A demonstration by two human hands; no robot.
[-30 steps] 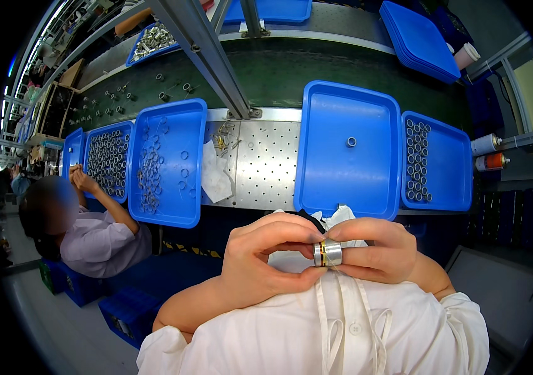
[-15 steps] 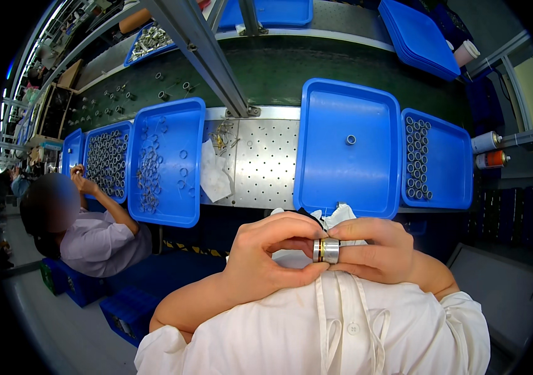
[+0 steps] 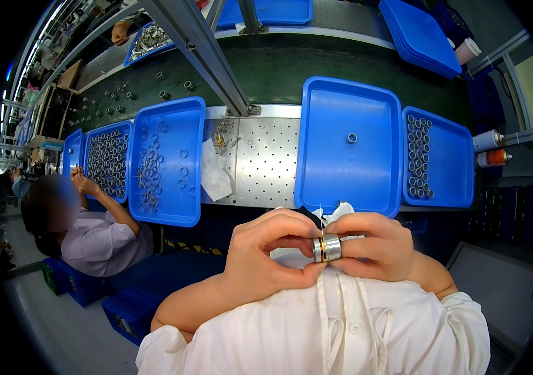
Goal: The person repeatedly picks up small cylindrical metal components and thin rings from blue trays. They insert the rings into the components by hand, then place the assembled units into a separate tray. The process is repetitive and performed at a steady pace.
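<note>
A short silvery metal cylinder [image 3: 334, 248] sits between my two hands, close in front of my white shirt. A narrow band of yellow and dark colour shows round its left part, and a thin wire stands up from there. My left hand [image 3: 265, 250] pinches the cylinder's left end between thumb and fingertips. On the other side, my right hand [image 3: 380, 245] grips the right end, with fingers along the metal. Behind the hands lies crumpled white material [image 3: 340, 214], partly hidden. A single metal ring [image 3: 351, 138] rests in the large blue tray [image 3: 351, 187] beyond.
A blue tray [image 3: 451, 169] holding metal rings stands right; another blue tray [image 3: 179, 215] with thin rings stands left. Small brass-coloured parts [image 3: 223, 134] lie beside white paper [image 3: 215, 175]. A metal post [image 3: 201, 56] rises before the green belt [image 3: 273, 69]. A co-worker [image 3: 94, 231] sits left.
The cylinder is tilted slightly differently in my hands, and its coloured band and upright wire show more clearly. At the far upper left, another person's hand has come into view near the parts tray.
</note>
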